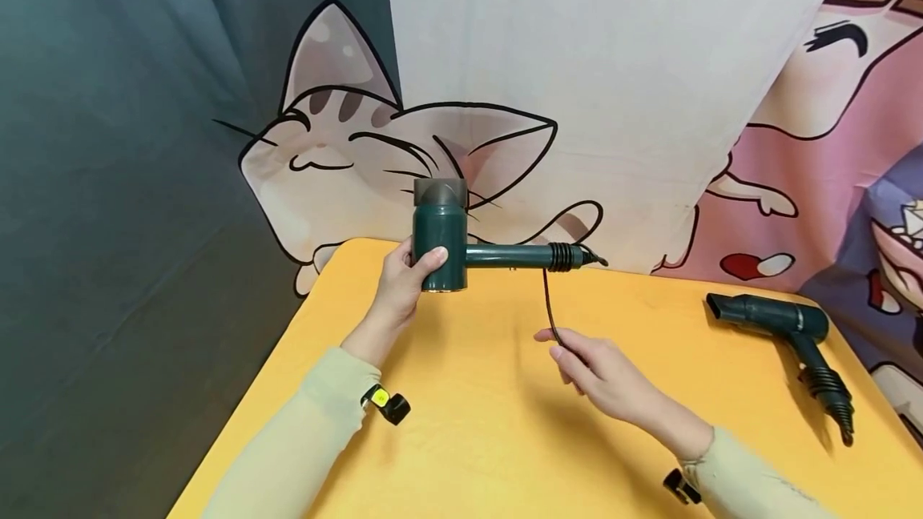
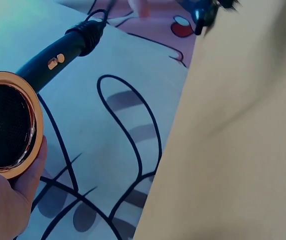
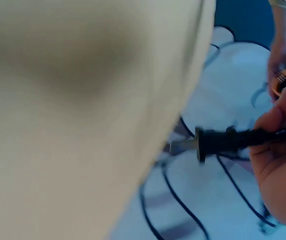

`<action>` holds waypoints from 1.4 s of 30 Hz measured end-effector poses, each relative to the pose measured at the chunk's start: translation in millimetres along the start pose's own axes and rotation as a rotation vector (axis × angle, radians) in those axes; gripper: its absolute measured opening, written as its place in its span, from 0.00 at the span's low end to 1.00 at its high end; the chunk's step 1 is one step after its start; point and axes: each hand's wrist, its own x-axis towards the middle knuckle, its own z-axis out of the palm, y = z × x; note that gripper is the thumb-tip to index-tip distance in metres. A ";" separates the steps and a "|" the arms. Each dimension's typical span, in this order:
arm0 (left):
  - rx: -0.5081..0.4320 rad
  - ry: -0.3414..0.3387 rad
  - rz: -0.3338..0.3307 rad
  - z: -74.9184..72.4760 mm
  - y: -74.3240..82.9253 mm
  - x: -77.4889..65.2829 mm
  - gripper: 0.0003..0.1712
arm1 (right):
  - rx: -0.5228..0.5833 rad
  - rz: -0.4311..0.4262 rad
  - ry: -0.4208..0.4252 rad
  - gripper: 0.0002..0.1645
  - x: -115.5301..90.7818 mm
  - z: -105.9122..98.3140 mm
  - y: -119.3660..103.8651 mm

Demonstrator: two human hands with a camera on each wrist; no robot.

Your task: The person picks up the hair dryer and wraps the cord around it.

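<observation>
A dark green hair dryer is held up above the far side of the table by my left hand, thumb across its barrel. Its smoky nozzle points up, and the handle extends to the right. Black cord is coiled around the handle's end. From there a length of cord hangs to my right hand, which pinches it between thumb and fingers. A black plug with metal prongs sticks out beyond the right fingers. The left wrist view shows the copper-coloured intake ring.
A second dark hair dryer, its cord also wound on the handle, lies at the right of the yellow table. Cartoon-printed cloth hangs behind the table, with a dark grey-green part at left.
</observation>
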 end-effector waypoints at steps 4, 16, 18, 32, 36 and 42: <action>0.055 -0.027 0.022 -4.7 -1.1 -0.4 0.31 | -0.297 -0.194 0.088 0.12 4.5 -27.0 -11.5; 0.163 -0.185 0.019 -11.3 -4.8 -7.4 0.33 | -0.701 -0.447 0.069 0.01 54.5 -104.8 -40.0; 0.161 -0.205 0.009 -11.3 -4.5 -8.2 0.33 | -0.696 -0.412 0.024 0.06 63.2 -113.9 -40.1; -0.012 -0.259 -0.057 -9.4 9.2 -15.6 0.40 | -0.224 -0.034 -0.205 0.09 92.3 -139.7 0.7; -0.128 -0.237 -0.068 -7.3 13.4 -16.6 0.42 | 0.035 0.034 -0.214 0.13 89.2 -131.3 18.2; -0.188 -0.224 -0.067 -2.8 17.0 -18.3 0.43 | 0.285 0.067 -0.190 0.17 76.9 -106.2 36.2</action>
